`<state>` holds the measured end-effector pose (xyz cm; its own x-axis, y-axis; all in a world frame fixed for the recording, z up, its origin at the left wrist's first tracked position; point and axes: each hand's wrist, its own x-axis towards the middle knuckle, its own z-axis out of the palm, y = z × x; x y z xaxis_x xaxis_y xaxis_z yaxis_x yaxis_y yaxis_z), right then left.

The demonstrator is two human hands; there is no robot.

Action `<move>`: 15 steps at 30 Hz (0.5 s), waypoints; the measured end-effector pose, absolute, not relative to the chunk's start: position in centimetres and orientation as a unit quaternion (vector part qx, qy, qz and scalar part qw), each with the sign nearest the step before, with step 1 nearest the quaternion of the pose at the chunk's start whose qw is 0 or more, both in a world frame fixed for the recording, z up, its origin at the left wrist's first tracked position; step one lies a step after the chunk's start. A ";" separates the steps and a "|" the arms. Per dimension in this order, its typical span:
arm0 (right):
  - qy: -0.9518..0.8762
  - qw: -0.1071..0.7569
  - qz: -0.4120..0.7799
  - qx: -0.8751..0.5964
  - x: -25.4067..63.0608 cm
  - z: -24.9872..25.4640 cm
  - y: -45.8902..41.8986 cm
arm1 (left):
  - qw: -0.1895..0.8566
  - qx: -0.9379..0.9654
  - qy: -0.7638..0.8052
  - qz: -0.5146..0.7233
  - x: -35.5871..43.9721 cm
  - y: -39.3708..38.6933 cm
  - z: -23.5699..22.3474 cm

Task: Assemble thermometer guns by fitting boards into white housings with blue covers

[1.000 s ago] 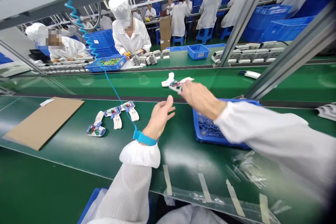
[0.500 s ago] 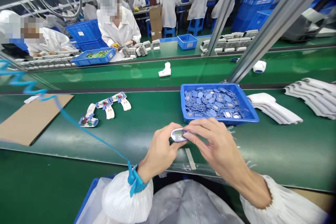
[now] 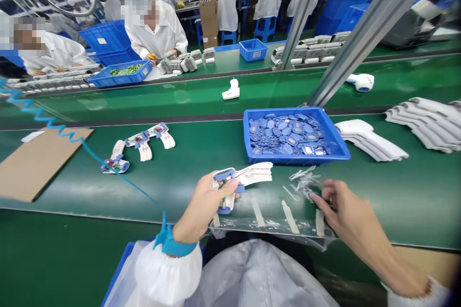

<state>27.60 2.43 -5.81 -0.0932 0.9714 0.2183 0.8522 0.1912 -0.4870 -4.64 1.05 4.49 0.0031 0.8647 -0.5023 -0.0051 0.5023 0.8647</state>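
My left hand is closed around an open white handheld thermometer half, its handle pointing right. Blue parts and wiring show inside the housing, with my thumb across it. My right hand is at a small heap of clear plastic film pieces on the green work surface. Its thumb and fingers are bent together at the heap's edge; whatever lies between them is too small and blurred to make out. Between the hands, strips of tape hold a clear plastic sheet at the front edge.
Beyond my hands stands a blue tray of blue oval parts. White shells are stacked at right. Several opened thermometer halves and cardboard lie left. A blue coiled cord runs to my left wrist. Co-workers sit across the belt.
My hands have parted. The left has turned the thermometer so its wired inside faces up and its handle points right. My right hand has moved right, to the film heap.
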 end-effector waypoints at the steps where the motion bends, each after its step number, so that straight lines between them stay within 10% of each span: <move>1: -0.716 0.263 0.128 -0.633 29.0 -5.9 2.9 | 0.618 0.349 0.609 0.354 -4.7 1.0 4.5; 15: -0.574 0.133 0.002 -0.808 40.1 -4.3 15.7 | 0.635 0.414 0.566 0.325 -4.2 1.2 2.9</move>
<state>40.06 15.69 -4.29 0.3410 0.9282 0.1489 0.9271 -0.3058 -0.2170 -4.21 1.21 2.94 0.1484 0.8809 -0.4494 0.0559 0.4462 0.8932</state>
